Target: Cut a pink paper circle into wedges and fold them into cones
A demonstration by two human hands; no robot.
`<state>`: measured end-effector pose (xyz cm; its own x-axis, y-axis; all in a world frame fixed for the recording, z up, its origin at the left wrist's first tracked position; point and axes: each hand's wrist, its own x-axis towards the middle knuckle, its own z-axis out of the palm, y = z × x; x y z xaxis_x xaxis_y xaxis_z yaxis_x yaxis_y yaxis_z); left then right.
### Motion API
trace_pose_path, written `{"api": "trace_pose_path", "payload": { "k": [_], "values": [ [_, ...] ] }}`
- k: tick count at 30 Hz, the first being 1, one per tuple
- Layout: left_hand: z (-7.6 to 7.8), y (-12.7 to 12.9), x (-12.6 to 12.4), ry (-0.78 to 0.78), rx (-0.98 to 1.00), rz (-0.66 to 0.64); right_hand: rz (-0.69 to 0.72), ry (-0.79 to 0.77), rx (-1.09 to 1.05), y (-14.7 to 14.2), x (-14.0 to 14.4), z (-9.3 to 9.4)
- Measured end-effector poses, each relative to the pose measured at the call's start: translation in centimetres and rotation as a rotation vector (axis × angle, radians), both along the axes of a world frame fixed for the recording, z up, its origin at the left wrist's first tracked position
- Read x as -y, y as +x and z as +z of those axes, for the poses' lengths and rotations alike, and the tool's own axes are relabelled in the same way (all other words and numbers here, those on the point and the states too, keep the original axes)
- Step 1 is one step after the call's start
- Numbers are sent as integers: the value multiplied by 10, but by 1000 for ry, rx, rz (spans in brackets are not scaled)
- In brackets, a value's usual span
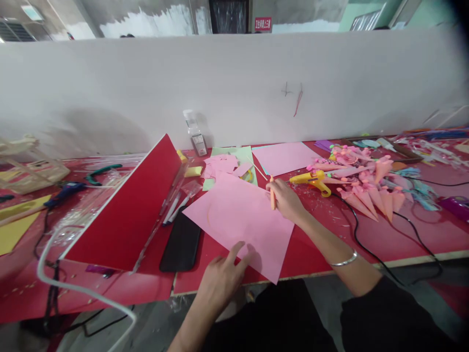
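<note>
A sheet of pink paper (242,215) lies at an angle on the red tabletop, its near corner by the table's front edge. A faint curved mark shows on its left half. My left hand (224,276) rests at the sheet's lower edge, fingers apart and fingertips on the paper. My right hand (287,199) is closed around a slim orange-handled tool (273,199) above the sheet's right side; its exact kind is partly hidden by the fingers. Just beyond that hand lie thin pale sticks (259,170).
Left of the sheet are a black phone (181,242), pens (176,208) and a propped red board (128,210). Pink scraps (222,165) and a clear bottle (195,133) stand behind. To the right are a yellow glue gun (313,181), its black cord and several pink paper cones (370,195).
</note>
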<state>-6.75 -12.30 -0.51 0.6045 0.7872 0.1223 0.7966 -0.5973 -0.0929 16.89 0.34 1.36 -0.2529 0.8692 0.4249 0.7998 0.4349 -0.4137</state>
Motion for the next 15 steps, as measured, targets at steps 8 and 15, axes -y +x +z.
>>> {"api": "trace_pose_path", "payload": {
  "k": [8, 15],
  "values": [
    [3, 20, 18, -183, -156, 141, 89, -270, -670, -20, 31, -2],
    [16, 29, 16, -271, -219, 162, 173, -659, -856, -64, 58, -28]
  ]
}}
